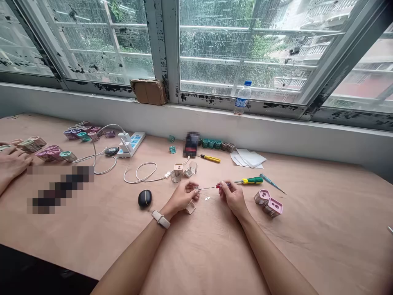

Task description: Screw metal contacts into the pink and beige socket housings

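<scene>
My left hand [181,197] is closed with its fingertips on a small pale sharpener part [195,189], mostly hidden by the fingers. In my right hand [235,198] is a screwdriver [218,186] with a red handle, its thin shaft pointing left and its tip at that part. On the table between the hands lies a small metal blade [207,198]. A clear-walled shell [190,208] sits beneath my left hand. To the right stand two pink pencil sharpeners [272,207]. Beyond my left hand are a peach sharpener top [178,167] and clear shells [193,167].
A green-yellow screwdriver [253,180], a blue pen-like tool [272,183] and a yellow cutter [210,158] lie beyond my right hand. Left are a black case [145,198], cables and a power strip [135,143]. Another person's hand [15,162] is among sharpeners at far left.
</scene>
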`<state>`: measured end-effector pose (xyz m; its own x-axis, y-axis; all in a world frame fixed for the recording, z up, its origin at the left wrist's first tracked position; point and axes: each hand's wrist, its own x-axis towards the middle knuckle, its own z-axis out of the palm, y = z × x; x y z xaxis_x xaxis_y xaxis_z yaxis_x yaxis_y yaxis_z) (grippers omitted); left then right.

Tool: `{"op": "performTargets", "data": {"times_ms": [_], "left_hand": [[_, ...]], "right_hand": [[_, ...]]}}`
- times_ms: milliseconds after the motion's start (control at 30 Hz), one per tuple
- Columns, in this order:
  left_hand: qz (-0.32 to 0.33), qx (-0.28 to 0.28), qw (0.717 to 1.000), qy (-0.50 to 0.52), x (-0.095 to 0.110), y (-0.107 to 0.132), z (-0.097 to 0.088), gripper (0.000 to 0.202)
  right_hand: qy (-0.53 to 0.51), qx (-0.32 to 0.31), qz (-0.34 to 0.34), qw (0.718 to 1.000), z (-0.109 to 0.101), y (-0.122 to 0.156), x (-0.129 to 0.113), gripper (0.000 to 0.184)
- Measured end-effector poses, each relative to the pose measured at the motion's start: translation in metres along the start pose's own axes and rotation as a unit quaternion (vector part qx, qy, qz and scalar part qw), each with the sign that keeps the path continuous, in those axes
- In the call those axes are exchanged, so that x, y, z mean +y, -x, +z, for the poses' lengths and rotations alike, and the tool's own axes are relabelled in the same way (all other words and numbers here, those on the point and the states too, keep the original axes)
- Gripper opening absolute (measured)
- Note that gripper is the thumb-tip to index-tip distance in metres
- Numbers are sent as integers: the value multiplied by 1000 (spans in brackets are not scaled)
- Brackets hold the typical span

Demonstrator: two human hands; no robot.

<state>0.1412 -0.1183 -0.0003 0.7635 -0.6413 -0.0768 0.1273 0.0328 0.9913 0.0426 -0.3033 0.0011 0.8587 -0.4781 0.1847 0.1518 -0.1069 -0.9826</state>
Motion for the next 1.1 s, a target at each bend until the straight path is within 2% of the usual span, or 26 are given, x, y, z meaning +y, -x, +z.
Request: {"op": "performTargets", "data": {"times_ms": [367,767,1100], "left_hand": [[-13,3,1000,-19,1,-2,0,27],[-54,5,998,16,8,-3,-2,34],[-55,3,998,-14,11,1,-4,39]], "right_hand": [[-20,-11,4,1000,-1,-4,2,42],[-29,4,20,999,-1,-4,-3,43],[-61,21,28,998,-2,-6,3,41]]}}
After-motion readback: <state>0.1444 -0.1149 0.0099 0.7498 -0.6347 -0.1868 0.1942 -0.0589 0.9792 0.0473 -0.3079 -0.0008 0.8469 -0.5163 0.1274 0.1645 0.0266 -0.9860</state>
